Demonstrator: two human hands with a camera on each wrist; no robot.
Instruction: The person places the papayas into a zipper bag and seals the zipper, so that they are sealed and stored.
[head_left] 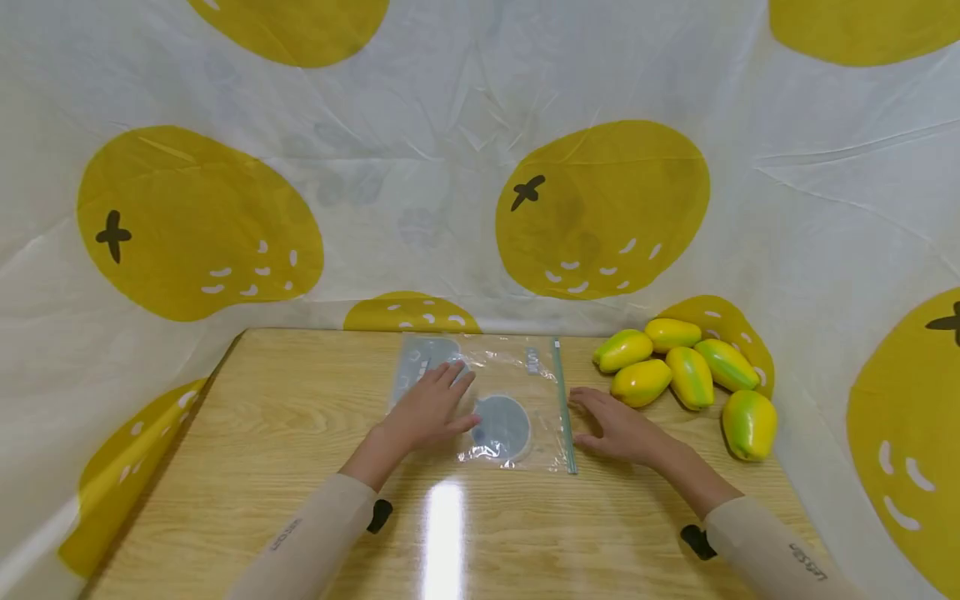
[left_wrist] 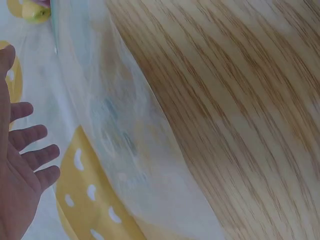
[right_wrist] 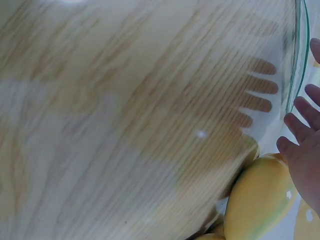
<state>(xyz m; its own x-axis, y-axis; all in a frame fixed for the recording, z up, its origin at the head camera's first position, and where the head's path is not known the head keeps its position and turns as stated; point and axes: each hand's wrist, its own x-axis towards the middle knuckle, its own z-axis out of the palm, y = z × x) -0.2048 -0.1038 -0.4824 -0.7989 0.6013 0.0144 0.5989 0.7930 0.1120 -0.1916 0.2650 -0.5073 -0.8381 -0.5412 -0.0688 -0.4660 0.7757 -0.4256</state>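
A clear plastic zip bag (head_left: 543,433) with grey-blue printed shapes lies flat on the wooden table, its green zip strip (head_left: 564,408) at the right end. Over the bag's left half, my left hand (head_left: 423,408) spreads its fingers, holding nothing; whether it touches the plastic I cannot tell. The same hand (left_wrist: 25,170) appears with fingers apart in the left wrist view. Just right of the zip strip is my right hand (head_left: 622,429), its fingers loosely extended and nothing in them. Several smooth yellow-green fruits (head_left: 690,377), papaya- or mango-like, sit beyond it.
One yellow-green fruit (head_left: 750,425) stands apart from the group near the table's right edge. A white cloth (head_left: 420,225) printed with big yellow fruit hangs behind and around the table (head_left: 285,433). Glare streaks the table's front.
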